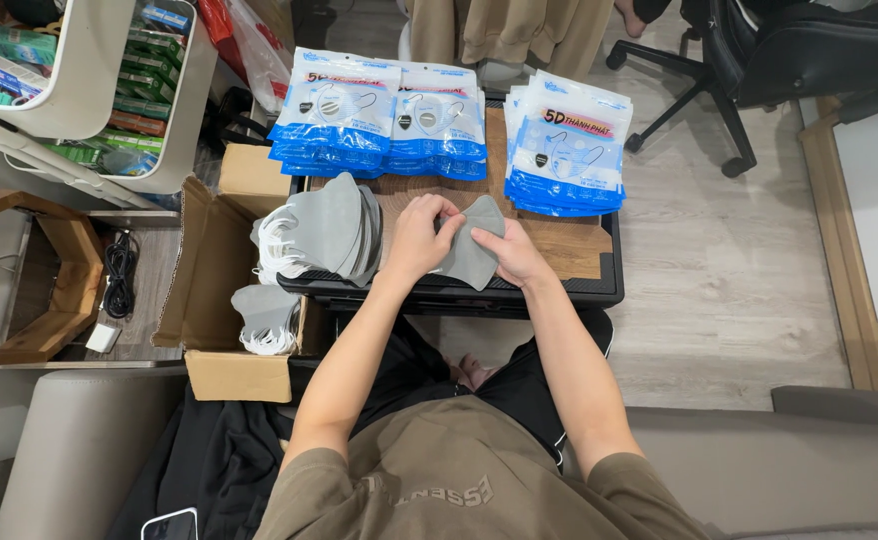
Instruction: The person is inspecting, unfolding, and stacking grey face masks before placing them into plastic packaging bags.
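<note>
At the upper left of the frame stands a white cart [174,120] with green and blue boxes on its shelves. Below it, at the left edge, is a wooden hexagon frame [59,290], and beside it a black cable [119,272] lies on a grey surface. More to the right is an open cardboard box [221,290]; a small pile of grey masks [264,315] with white ear loops rests on its edge.

On the left side of the small wooden table [569,245] a bigger stack of grey masks [334,228] stands leaning, its white loops pointing left. Behind it, at the upper middle of the frame, lie two piles of blue-and-white mask packets [379,112].

In the centre, both hands hold one grey mask [474,255] just above the table's front part. The left hand [417,238] has its fingers closed on the left upper edge of this mask. The right hand [515,258] grips the right edge, with the thumb on top. The two hands are near each other, with the mask between them.

To the right, at the upper part of the table, is a third pile of blue packets [567,145]. At the upper right corner of the frame a black office chair [759,60] stands on the pale wooden floor [729,280].
</note>
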